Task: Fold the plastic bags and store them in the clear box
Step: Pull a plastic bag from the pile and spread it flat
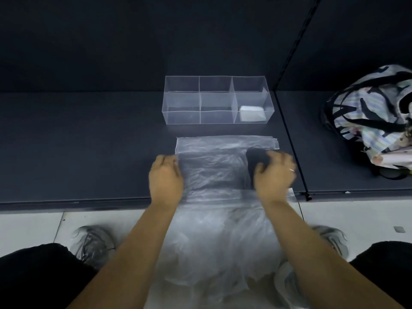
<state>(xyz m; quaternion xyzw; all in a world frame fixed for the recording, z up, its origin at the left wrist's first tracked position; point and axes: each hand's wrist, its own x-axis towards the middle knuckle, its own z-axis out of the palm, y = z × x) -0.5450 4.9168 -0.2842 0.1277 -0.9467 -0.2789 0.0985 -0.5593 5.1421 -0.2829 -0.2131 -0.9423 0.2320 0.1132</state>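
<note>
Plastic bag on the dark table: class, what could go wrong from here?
1. Much of the plastic bag hangs over the near edge of the table; it may slide off mid-fold.
2. The film looks crinkled, so folds may trap air and turn too bulky for a clear box compartment.

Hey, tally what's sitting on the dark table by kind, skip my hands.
clear box: 1
folded bag, inside the box: 1
spread bag: 1
patterned tote: 1
Total: 4
</note>
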